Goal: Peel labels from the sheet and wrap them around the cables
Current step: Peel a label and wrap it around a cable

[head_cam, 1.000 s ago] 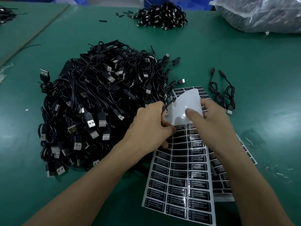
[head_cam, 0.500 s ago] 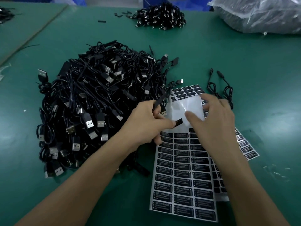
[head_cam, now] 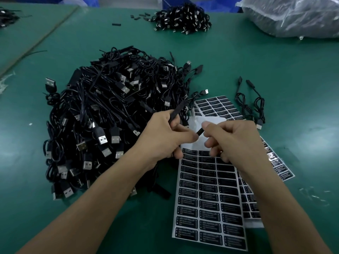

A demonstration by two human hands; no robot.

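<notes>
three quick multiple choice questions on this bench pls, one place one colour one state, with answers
1. Where does the big cable pile lie from the label sheet? A) left of it B) right of it C) in a box
2. What colour is the table? A) red B) green C) white
3. What is the left hand doing? A) lying flat B) gripping a black cable C) hanging empty
Answers: 1 A, the pile fills the view's left; 2 B, green shows all round; 3 B, fingers curl round the cable.
</notes>
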